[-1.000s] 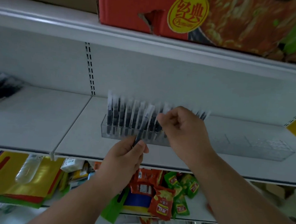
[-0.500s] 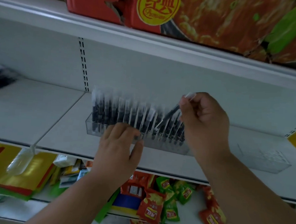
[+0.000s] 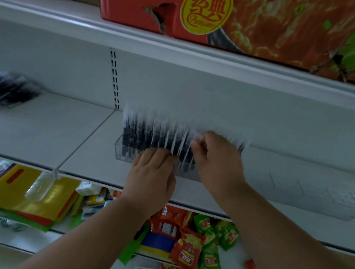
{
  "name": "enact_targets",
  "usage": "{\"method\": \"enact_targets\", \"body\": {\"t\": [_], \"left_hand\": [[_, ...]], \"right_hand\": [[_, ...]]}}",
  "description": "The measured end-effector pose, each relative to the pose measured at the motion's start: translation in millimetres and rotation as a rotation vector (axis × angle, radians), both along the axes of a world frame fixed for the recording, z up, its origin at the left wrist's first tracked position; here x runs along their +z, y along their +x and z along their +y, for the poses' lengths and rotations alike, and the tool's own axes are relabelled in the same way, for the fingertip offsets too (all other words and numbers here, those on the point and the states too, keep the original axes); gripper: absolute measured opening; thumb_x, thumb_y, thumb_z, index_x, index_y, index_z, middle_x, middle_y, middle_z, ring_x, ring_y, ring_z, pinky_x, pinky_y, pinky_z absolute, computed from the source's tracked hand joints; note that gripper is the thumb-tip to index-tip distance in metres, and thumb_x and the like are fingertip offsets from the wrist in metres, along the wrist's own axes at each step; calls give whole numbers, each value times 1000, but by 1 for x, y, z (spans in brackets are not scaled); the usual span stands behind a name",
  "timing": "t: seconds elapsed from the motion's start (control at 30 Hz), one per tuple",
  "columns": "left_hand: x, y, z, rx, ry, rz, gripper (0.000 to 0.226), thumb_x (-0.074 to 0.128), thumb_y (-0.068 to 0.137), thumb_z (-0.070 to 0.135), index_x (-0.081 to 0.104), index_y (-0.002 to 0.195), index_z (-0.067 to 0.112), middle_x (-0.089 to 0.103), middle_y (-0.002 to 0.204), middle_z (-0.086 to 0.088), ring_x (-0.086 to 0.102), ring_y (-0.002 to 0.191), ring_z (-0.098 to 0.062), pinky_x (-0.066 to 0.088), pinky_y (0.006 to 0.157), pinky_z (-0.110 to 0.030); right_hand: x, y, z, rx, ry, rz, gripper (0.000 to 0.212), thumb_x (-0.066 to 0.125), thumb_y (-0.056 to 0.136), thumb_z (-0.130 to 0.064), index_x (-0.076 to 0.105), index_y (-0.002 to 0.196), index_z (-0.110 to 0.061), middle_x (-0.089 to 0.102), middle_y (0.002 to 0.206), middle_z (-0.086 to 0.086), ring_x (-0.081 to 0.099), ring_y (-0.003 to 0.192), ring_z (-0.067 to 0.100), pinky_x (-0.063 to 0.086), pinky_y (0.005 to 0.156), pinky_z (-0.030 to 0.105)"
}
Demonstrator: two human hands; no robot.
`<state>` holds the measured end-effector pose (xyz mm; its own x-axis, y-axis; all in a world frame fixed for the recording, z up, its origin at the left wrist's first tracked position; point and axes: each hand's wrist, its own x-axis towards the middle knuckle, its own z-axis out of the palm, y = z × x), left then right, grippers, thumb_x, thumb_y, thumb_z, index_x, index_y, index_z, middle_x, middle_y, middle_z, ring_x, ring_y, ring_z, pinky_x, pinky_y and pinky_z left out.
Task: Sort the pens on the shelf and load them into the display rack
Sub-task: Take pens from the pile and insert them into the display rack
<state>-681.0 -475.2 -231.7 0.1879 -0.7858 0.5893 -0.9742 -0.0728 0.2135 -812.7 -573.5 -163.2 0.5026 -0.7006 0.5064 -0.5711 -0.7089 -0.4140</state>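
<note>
On the white shelf (image 3: 86,137), dark pens in clear sleeves (image 3: 143,132) stand upright in the clear display rack (image 3: 120,152), the left hand (image 3: 151,178) resting curled against its front, while the right hand (image 3: 216,159) pinches one blurred sleeve top among them.

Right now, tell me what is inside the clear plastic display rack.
The clear plastic display rack holds upright black pens in clear sleeves on its left; its right end looks empty. Both hands cover the middle.
</note>
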Motion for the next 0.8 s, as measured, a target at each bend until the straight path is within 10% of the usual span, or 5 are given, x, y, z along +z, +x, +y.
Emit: {"method": "enact_targets", "body": {"t": [0.8], "left_hand": [[3, 16, 47, -97, 100, 75, 47, 46, 86, 37, 60, 124, 14, 58, 120, -7, 51, 112, -29, 45, 94, -45]], "right_hand": [[13, -13, 86, -109, -137, 90, 29, 62, 92, -29, 61, 114, -11, 61, 106, 5, 56, 98, 21, 46, 85, 32]]}}
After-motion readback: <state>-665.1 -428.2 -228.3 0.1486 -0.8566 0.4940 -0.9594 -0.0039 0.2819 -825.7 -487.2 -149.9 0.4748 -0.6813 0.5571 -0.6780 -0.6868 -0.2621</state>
